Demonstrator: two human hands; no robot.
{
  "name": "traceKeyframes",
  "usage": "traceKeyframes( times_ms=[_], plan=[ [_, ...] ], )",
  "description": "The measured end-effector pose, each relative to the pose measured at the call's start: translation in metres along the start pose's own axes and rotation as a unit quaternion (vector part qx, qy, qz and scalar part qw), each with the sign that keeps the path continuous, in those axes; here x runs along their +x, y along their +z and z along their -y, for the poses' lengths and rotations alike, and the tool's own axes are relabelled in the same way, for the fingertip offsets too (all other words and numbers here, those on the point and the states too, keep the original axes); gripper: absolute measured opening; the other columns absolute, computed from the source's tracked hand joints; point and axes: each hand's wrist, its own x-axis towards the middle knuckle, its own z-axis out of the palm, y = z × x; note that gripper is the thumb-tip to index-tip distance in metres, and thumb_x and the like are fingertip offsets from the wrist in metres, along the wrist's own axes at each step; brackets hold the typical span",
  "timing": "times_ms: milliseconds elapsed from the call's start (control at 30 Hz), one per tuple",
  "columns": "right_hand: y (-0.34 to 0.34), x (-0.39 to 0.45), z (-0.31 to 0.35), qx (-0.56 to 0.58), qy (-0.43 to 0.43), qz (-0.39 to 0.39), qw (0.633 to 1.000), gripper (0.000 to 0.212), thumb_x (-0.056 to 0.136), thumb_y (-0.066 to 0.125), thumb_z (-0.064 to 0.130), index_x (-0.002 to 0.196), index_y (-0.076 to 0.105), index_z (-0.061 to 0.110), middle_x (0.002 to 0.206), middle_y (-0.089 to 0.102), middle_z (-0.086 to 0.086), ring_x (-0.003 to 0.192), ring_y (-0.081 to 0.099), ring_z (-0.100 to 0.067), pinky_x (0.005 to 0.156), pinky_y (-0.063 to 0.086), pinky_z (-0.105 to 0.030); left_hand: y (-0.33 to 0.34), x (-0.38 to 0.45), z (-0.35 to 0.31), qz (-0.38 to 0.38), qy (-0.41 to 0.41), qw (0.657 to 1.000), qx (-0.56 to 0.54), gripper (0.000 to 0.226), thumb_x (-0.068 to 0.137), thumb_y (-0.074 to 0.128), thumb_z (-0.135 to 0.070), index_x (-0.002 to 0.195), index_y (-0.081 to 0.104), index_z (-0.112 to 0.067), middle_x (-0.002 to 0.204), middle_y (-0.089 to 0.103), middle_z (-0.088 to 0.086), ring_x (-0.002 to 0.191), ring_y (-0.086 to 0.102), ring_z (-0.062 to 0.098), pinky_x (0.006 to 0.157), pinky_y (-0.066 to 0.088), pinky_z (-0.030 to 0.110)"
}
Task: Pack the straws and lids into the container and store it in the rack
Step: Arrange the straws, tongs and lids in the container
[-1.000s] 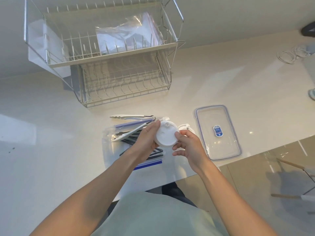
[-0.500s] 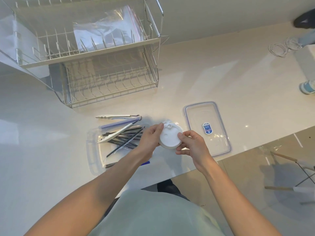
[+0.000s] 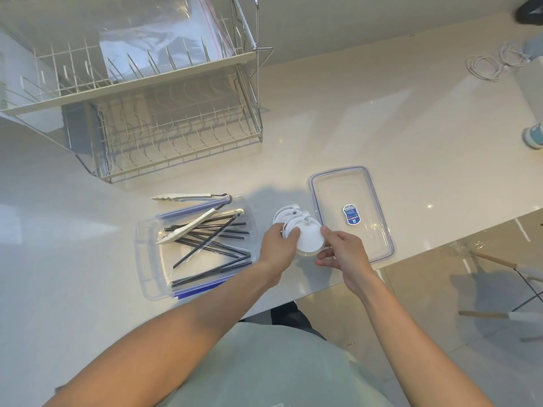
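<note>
A round white cup lid is held between my left hand and my right hand, just above the counter. More white lids lie behind it. To the left, a clear rectangular container holds several black straws and white tongs. The container's clear lid, blue-rimmed with a blue label, lies flat on the right. A two-tier wire dish rack stands at the back left.
A clear plastic bag lies on the rack's upper tier. A second pair of tongs rests behind the container. A coiled white cable lies far right. The counter edge runs just below my hands, with a chair beyond.
The view has shifted, so everything sits further right and lower in the frame. Both hands have lowered the white lid slightly toward the counter, near the other lids. Nothing was let go.
</note>
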Motion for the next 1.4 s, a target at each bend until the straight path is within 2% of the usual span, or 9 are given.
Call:
traceKeyframes(
  times_ms=[67, 200, 433, 633, 767, 933, 1100, 1233, 1400],
  plan=[
    [0.003, 0.005, 0.003, -0.007, -0.009, -0.010, 1.000, 0.033, 0.098, 0.066, 0.034, 0.092, 0.072, 0.002, 0.080, 0.064, -0.013, 0.063, 0.065, -0.021, 0.072, 0.065, -0.040, 0.002, 0.003, -0.008, -0.012, 0.034, 0.997, 0.069, 0.031, 0.101, 0.051, -0.023, 0.128, 0.059, -0.010, 0.124, 0.059, 0.010, 0.096, 0.062, 0.020, 0.067, 0.050, 0.027],
    [0.013, 0.012, 0.008, -0.032, -0.042, -0.013, 0.999, 0.031, 0.099, 0.064, 0.031, 0.095, 0.072, 0.001, 0.079, 0.065, -0.012, 0.069, 0.067, -0.021, 0.068, 0.065, -0.038, 0.008, 0.008, -0.024, -0.040, 0.057, 0.981, 0.179, 0.034, 0.104, 0.042, -0.014, 0.137, 0.043, -0.004, 0.133, 0.041, 0.016, 0.115, 0.054, 0.034, 0.097, 0.048, 0.045],
    [0.030, 0.019, 0.005, -0.138, -0.059, -0.031, 0.988, 0.025, 0.100, 0.058, 0.031, 0.091, 0.070, 0.010, 0.086, 0.071, -0.008, 0.070, 0.072, -0.022, 0.071, 0.065, -0.043, 0.007, 0.019, -0.019, -0.044, -0.015, 0.978, 0.202, 0.034, 0.107, 0.035, -0.017, 0.136, 0.040, 0.000, 0.139, 0.040, 0.019, 0.113, 0.056, 0.037, 0.082, 0.045, 0.037],
    [0.038, 0.020, 0.007, -0.241, -0.087, -0.058, 0.965, 0.028, 0.098, 0.052, 0.033, 0.095, 0.068, 0.011, 0.089, 0.072, -0.004, 0.077, 0.072, -0.028, 0.077, 0.060, -0.046, 0.012, 0.024, -0.017, -0.033, -0.044, 0.973, 0.223, 0.034, 0.106, 0.038, -0.017, 0.135, 0.040, 0.001, 0.141, 0.040, 0.020, 0.117, 0.056, 0.038, 0.089, 0.048, 0.042],
    [0.040, 0.020, 0.005, -0.286, -0.111, -0.072, 0.949, 0.033, 0.101, 0.048, 0.026, 0.086, 0.066, 0.003, 0.083, 0.069, -0.012, 0.076, 0.067, -0.030, 0.069, 0.053, -0.041, 0.014, 0.026, -0.013, -0.040, -0.034, 0.975, 0.215, 0.035, 0.106, 0.039, -0.018, 0.138, 0.039, -0.003, 0.139, 0.039, 0.019, 0.113, 0.057, 0.037, 0.091, 0.050, 0.043],
    [0.038, 0.018, 0.006, -0.293, -0.127, -0.099, 0.942, 0.034, 0.101, 0.048, 0.025, 0.072, 0.056, 0.011, 0.072, 0.060, -0.005, 0.062, 0.050, -0.013, 0.054, 0.036, -0.026, 0.014, 0.028, -0.008, -0.051, 0.007, 0.982, 0.183, 0.040, 0.106, 0.041, -0.024, 0.142, 0.038, -0.008, 0.138, 0.039, 0.016, 0.105, 0.058, 0.034, 0.092, 0.050, 0.041],
    [0.038, 0.023, 0.007, -0.294, -0.115, -0.101, 0.943, 0.037, 0.101, 0.046, 0.025, 0.072, 0.057, 0.005, 0.075, 0.064, -0.014, 0.064, 0.052, -0.022, 0.056, 0.039, -0.032, 0.012, 0.031, -0.007, -0.043, 0.018, 0.982, 0.181, 0.041, 0.106, 0.042, -0.025, 0.145, 0.038, -0.011, 0.139, 0.038, 0.016, 0.093, 0.055, 0.028, 0.091, 0.050, 0.036],
    [0.038, 0.027, 0.003, -0.295, -0.086, -0.079, 0.948, 0.036, 0.098, 0.046, 0.030, 0.073, 0.055, 0.006, 0.075, 0.066, -0.014, 0.069, 0.069, -0.032, 0.064, 0.052, -0.040, 0.013, 0.036, -0.008, -0.034, -0.013, 0.978, 0.205, 0.035, 0.105, 0.043, -0.020, 0.139, 0.041, -0.008, 0.138, 0.038, 0.017, 0.108, 0.059, 0.035, 0.094, 0.052, 0.043],
    [0.039, 0.028, 0.006, -0.276, -0.070, -0.067, 0.956, 0.031, 0.097, 0.050, 0.030, 0.085, 0.063, 0.003, 0.080, 0.070, -0.011, 0.068, 0.072, -0.032, 0.071, 0.060, -0.048, 0.016, 0.043, -0.012, -0.044, -0.051, 0.971, 0.230, 0.030, 0.103, 0.047, -0.016, 0.130, 0.048, -0.003, 0.138, 0.038, 0.018, 0.118, 0.053, 0.037, 0.098, 0.050, 0.046]
  ],
)
